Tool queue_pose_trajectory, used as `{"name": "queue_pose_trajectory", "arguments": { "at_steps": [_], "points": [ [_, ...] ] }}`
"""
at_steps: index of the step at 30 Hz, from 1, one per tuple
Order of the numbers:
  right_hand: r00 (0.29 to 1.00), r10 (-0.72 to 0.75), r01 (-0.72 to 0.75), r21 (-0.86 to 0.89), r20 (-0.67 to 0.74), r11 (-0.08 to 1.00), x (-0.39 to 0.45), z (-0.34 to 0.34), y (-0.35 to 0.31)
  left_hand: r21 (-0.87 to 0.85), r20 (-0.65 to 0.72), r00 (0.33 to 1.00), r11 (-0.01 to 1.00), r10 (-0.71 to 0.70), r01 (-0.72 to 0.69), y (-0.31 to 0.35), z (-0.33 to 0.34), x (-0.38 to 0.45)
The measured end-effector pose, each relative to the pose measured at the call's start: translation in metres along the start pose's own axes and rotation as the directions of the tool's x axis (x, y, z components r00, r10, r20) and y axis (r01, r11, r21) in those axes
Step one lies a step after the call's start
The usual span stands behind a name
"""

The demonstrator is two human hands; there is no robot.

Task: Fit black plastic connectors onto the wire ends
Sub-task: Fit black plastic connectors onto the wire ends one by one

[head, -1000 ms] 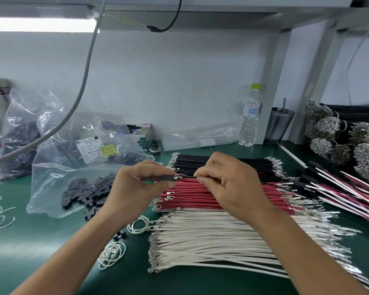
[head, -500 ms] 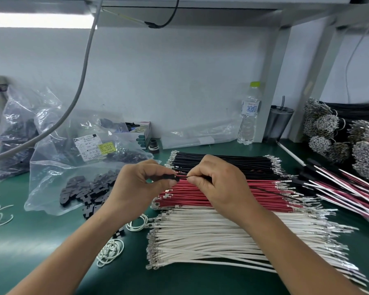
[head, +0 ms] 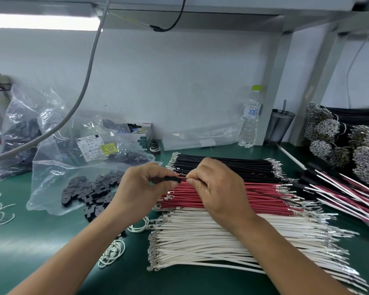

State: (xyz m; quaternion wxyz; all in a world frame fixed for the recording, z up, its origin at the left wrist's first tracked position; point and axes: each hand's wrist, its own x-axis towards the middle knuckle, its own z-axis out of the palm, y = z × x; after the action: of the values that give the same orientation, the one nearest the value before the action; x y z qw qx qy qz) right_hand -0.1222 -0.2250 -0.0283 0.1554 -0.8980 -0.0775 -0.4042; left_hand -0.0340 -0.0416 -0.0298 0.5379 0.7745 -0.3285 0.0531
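Observation:
My left hand [head: 145,186] pinches a small black plastic connector [head: 170,179] between thumb and fingers. My right hand [head: 216,188] pinches a thin black wire [head: 271,193] right at the connector's mouth; the wire trails off to the right over the red pile. Both hands hover above three flat piles of cut wires with metal terminals: black wires [head: 226,165] at the back, red wires [head: 262,199] in the middle, white wires [head: 232,241] nearest me. Loose black connectors [head: 87,192] spill from an open clear bag [head: 51,179] at my left.
Finished red-and-white wires with black connectors [head: 341,192] lie at the right, with bundled wire hanks [head: 337,141] behind. A water bottle [head: 250,120], a dark cup [head: 280,126], a small box [head: 142,135] and more bags stand along the wall. White ties [head: 113,253] lie on the green mat.
The wire end has gone further into the connector: the bare terminal seen between my hands a second ago is now nearly hidden. Both hands stay in the same place.

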Motion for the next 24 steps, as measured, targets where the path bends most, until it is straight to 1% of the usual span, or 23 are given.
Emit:
{"name": "queue_pose_trajectory", "arguments": {
  "at_steps": [1,2,3,4,5,7,9,11,16,18,21,24],
  "points": [
    [0.998,-0.044,0.039,-0.079,-0.053,0.996,0.002,-0.001,0.0,-0.05,-0.024,0.999,0.998,-0.037,0.036,-0.001,0.0,0.002],
    [0.993,-0.085,0.073,-0.139,-0.077,0.988,0.003,-0.001,0.0,-0.098,-0.048,0.996,0.993,-0.068,0.063,-0.002,0.0,0.003],
    [0.991,-0.118,0.105,-0.174,-0.065,0.979,0.003,0.0,0.0,-0.136,-0.071,0.993,0.987,-0.093,0.082,-0.004,-0.001,0.004],
    [0.991,-0.13,0.126,-0.188,-0.01,0.974,0.002,0.002,0.0,-0.165,-0.086,0.989,0.981,-0.118,0.103,-0.006,-0.002,0.003],
    [0.99,-0.119,0.132,-0.201,0.078,0.971,0.0,0.005,0.0,-0.19,-0.094,0.985,0.974,-0.146,0.127,-0.007,-0.002,0.003],
    [0.969,-0.04,0.096,-0.223,0.242,0.97,-0.003,0.013,0.001,-0.223,-0.094,0.976,0.96,-0.194,0.169,-0.01,-0.004,0.002],
    [0.953,0.036,0.015,-0.167,0.302,0.986,-0.002,0.016,0.005,-0.23,-0.084,0.97,0.951,-0.228,0.204,-0.012,-0.005,0.003],
    [0.952,0.061,-0.025,-0.122,0.301,0.992,-0.001,0.017,0.007,-0.243,-0.082,0.967,0.946,-0.242,0.216,-0.013,-0.005,0.003],
    [0.955,0.092,-0.061,-0.117,0.28,0.991,-0.003,0.011,0.008,-0.324,-0.087,0.96,0.918,-0.268,0.227,-0.012,-0.008,0.005],
    [0.958,0.122,-0.114,-0.048,0.259,0.992,-0.001,0.005,0.011,-0.369,-0.083,0.957,0.901,-0.278,0.23,-0.011,-0.011,0.006],
    [0.96,0.154,-0.184,0.112,0.233,0.976,0.0,-0.003,0.012,-0.426,-0.06,0.956,0.873,-0.287,0.235,-0.011,-0.015,0.007],
    [0.962,0.154,-0.185,0.123,0.226,0.975,-0.001,-0.007,0.013,-0.488,0.017,0.954,0.83,-0.301,0.27,-0.009,-0.016,0.006]
  ]
}}
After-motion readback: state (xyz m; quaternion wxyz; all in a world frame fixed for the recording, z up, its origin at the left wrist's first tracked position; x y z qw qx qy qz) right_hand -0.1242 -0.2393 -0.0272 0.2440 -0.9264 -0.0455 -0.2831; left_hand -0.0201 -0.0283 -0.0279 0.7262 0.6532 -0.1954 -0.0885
